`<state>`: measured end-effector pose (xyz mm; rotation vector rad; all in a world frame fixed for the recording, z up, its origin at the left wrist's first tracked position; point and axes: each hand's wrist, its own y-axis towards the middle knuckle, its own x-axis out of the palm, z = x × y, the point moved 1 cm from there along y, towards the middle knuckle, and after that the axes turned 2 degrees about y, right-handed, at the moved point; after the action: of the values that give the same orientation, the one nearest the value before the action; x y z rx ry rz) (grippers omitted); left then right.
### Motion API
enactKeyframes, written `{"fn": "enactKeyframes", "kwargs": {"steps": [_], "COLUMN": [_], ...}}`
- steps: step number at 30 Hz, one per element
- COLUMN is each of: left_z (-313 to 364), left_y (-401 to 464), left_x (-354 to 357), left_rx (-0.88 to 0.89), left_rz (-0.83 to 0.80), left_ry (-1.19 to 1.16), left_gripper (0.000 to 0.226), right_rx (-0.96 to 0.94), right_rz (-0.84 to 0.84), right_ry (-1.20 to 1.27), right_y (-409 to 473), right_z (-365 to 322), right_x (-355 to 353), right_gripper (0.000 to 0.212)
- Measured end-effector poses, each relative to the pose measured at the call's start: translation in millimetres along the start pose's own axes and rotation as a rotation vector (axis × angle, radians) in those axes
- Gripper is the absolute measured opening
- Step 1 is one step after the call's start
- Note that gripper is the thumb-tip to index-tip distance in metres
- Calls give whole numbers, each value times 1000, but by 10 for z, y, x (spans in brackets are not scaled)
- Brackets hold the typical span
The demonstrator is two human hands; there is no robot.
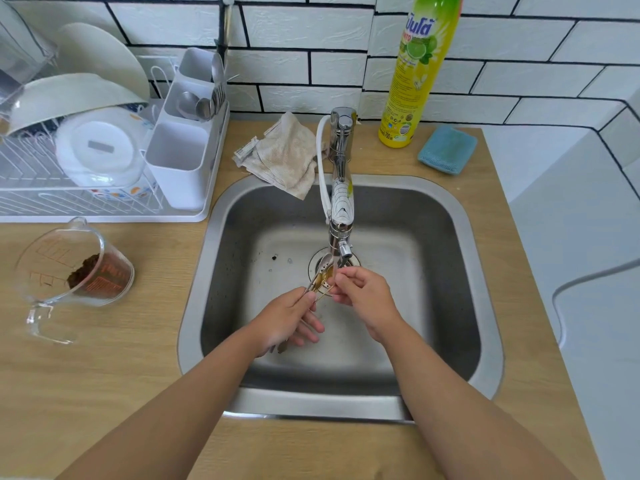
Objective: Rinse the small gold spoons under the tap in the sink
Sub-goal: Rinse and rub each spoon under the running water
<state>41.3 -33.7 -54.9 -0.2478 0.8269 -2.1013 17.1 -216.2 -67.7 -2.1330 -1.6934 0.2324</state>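
A bunch of small gold spoons (320,277) is held over the steel sink (450,278), right under the chrome tap's spout (341,247). My left hand (289,318) grips their handles from below left, bowls pointing up toward the spout. My right hand (363,296) pinches at the spoon bowls from the right with thumb and forefinger. Both hands sit above the drain (313,268). Running water is hard to make out.
A white dish rack (104,202) with plates and a cutlery caddy (180,161) stands at the left. A glass measuring jug (72,271) with brown powder lies tilted on the wooden counter. Behind the sink are a beige cloth (284,154), a yellow dish-soap bottle (415,74) and a blue sponge (446,148).
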Motion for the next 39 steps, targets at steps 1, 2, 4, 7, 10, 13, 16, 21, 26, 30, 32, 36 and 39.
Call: {"fn": "enactKeyframes", "kwargs": {"steps": [1,2,4,7,10,13,16,21,26,30,32,36,39], "left_z": [-4,-9,-22,-20,-14,-26,-42,-64,-57,-58,-57,-41,-20], "left_y": [11,19,28,16,16,23,20,38,33,15,15,10,4], "left_x": [-3,-8,-25,-34,-23,-8,-4,-5,-20,19,22,15,14], "left_rx": [-3,-3,11,48,74,67,33,43,117,139,130,83,45], "left_rz": [18,34,56,48,21,-21,-61,-79,-33,-63,-81,-107,-108], "left_ry": [-6,-15,-26,34,66,54,47,114,83,41,7,-117,-167], "left_gripper": [34,34,32,32,33,34,33,36,24,15,21,24,26], "right_rx": [7,12,11,15,-1,10,13,-3,-7,-18,-9,0,-5], "right_rz": [-10,-18,-19,37,121,89,60,46,47,22,39,35,33], "right_ry": [-10,-21,-36,11,6,19,-2,6,-22,-105,-117,-86,-68], "right_y": [-2,-5,4,10,13,27,42,22,12,-9,14,55,55], "right_z": [0,1,10,12,27,50,51,49,63,61,68,59,76], "right_x": [12,26,42,15,8,47,43,-4,40,82,78,49,56], "right_gripper": [24,27,25,4,14,14,16,10,6,14,6,12,13]}}
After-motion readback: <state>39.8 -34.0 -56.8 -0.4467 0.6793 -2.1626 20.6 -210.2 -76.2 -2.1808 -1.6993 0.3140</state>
